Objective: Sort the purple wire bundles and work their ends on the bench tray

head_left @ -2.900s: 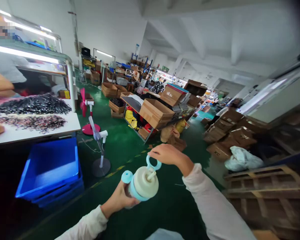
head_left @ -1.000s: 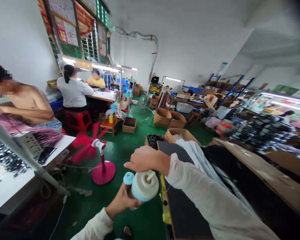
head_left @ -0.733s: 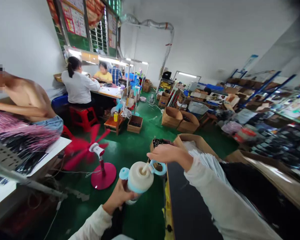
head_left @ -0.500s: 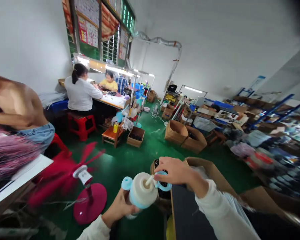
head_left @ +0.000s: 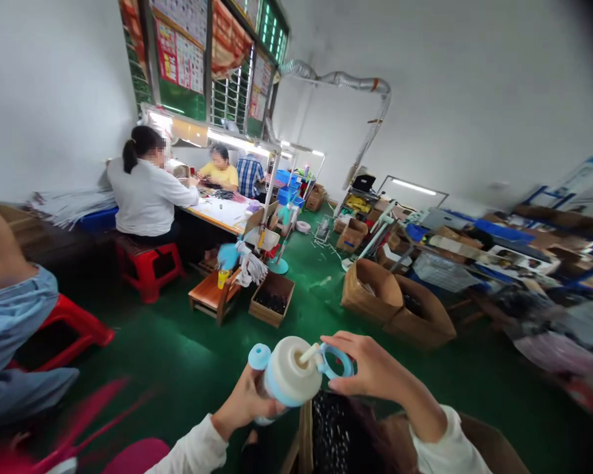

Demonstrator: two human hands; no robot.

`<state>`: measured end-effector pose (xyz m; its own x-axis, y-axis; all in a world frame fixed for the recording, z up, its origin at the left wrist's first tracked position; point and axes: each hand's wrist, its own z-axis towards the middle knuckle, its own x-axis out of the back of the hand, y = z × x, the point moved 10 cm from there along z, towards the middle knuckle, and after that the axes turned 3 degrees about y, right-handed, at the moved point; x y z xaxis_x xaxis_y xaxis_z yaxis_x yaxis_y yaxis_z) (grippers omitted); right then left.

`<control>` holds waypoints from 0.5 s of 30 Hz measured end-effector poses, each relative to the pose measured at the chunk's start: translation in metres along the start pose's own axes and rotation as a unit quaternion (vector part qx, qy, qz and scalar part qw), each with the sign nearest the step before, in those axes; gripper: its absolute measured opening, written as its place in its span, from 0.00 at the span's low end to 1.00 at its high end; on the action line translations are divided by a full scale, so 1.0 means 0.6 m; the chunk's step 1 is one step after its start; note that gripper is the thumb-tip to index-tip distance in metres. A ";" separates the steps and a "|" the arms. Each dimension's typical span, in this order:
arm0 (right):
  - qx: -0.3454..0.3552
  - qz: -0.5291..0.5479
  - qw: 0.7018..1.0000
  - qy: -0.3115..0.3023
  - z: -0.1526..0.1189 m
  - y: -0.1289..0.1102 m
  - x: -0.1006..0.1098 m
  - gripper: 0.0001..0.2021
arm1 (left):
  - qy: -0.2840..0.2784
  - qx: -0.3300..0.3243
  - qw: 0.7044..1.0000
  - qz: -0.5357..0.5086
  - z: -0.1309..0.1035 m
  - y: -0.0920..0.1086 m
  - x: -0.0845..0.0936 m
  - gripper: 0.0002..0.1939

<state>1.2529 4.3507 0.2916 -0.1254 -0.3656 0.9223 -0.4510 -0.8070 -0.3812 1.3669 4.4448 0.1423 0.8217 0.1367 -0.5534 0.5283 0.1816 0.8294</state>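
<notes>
A white water bottle (head_left: 290, 370) with light blue trim is in my left hand (head_left: 247, 398), whose fingers wrap round its body. A pale straw (head_left: 309, 353) sticks up at a slant from its top. Beside the straw, a light blue ring handle (head_left: 337, 363) stands out to the right. My right hand (head_left: 370, 365) grips this ring between thumb and fingers, with the index finger over its upper edge. A small light blue cap (head_left: 259, 356) shows at the bottle's left, above my left hand; how it is attached is hidden.
Below my right hand is a carton holding dark pieces (head_left: 331, 428). A pink fan (head_left: 93, 434) is at lower left. Ahead are a wooden stool (head_left: 210, 295), a small carton (head_left: 271, 299) and large cardboard boxes (head_left: 373, 289). Co-workers sit at a lit table (head_left: 222, 209).
My view has moved forward, past the fan and the black table edge. The bottle stays in my left hand. My right hand has shifted to the ring's right side, uncovering the ring.
</notes>
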 end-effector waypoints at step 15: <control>0.031 0.388 0.920 -0.037 0.377 0.467 0.145 0.26 | -0.172 0.040 0.984 0.023 0.569 -0.026 -0.140 0.47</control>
<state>1.3157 3.9879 0.2504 -0.3271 -0.8718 0.3646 -0.1997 -0.3133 -0.9284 1.3629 4.0979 0.2021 0.8617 -0.1977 -0.4673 0.4925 0.1041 0.8641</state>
